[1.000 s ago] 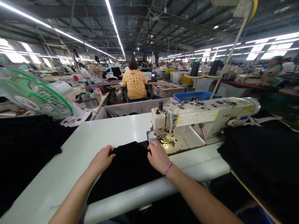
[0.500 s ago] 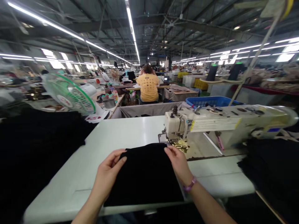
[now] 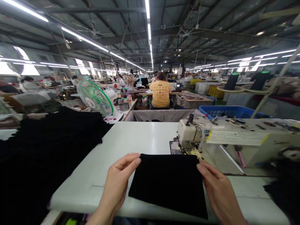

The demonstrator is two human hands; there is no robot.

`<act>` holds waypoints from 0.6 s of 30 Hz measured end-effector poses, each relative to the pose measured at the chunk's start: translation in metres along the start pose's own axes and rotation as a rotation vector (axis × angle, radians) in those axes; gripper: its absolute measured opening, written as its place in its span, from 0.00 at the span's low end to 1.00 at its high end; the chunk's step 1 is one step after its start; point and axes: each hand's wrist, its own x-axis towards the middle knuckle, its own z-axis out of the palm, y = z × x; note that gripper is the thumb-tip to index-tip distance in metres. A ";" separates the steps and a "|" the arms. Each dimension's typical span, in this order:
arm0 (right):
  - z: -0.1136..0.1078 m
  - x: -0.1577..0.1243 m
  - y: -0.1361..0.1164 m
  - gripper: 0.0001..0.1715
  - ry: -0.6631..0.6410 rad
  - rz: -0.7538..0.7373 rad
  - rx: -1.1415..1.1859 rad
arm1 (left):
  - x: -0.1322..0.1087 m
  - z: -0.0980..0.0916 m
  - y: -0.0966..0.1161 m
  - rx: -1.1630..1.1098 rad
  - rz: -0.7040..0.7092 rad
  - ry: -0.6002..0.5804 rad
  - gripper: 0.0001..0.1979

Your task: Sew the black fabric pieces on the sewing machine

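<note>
A black cloth piece (image 3: pixel 168 184) is stretched between my two hands above the front of the pale table (image 3: pixel 138 137). My left hand (image 3: pixel 119 178) pinches its upper left corner between thumb and fingers. The upper right corner is pinched in my right hand (image 3: pixel 217 187). The cloth's top edge looks straight, and its lower edge slants down to the right. Just behind the cloth's right part stands the head of a white sewing machine (image 3: pixel 191 132), its needle area partly hidden by the fabric.
A large heap of black fabric (image 3: pixel 47 150) lies at the left, near a green-rimmed fan (image 3: pixel 95 97). Behind the machine is a blue basket (image 3: pixel 234 111). More black fabric (image 3: pixel 286 184) lies at the right. A person in yellow (image 3: pixel 160 93) sits ahead.
The view has turned left, so the scene sits further right. The cloth's top edge is now pulled straight, its lower edge hangs slanted, and my hands are further apart.
</note>
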 end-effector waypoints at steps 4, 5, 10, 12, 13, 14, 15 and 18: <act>0.001 -0.001 -0.008 0.25 0.023 0.060 0.099 | -0.002 0.003 0.003 -0.003 -0.022 -0.006 0.20; 0.002 -0.001 -0.009 0.25 0.024 0.056 0.106 | -0.002 0.004 0.003 0.000 -0.018 -0.011 0.20; 0.007 -0.001 -0.014 0.24 0.034 -0.019 0.082 | 0.003 0.005 -0.001 -0.006 -0.013 0.009 0.21; 0.011 -0.002 -0.018 0.23 0.019 -0.052 0.050 | 0.006 0.008 0.000 -0.027 -0.042 0.033 0.22; 0.013 -0.003 -0.020 0.22 0.001 -0.072 0.035 | 0.007 0.009 0.001 -0.045 -0.064 0.050 0.23; 0.014 -0.003 -0.022 0.20 -0.021 -0.095 0.025 | 0.009 0.009 0.001 -0.066 -0.089 0.065 0.23; 0.016 -0.003 -0.024 0.19 -0.042 -0.116 0.019 | 0.011 0.008 0.001 -0.089 -0.110 0.080 0.24; 0.019 -0.001 -0.027 0.16 -0.074 -0.140 0.032 | 0.020 0.001 -0.005 -0.140 -0.109 0.087 0.26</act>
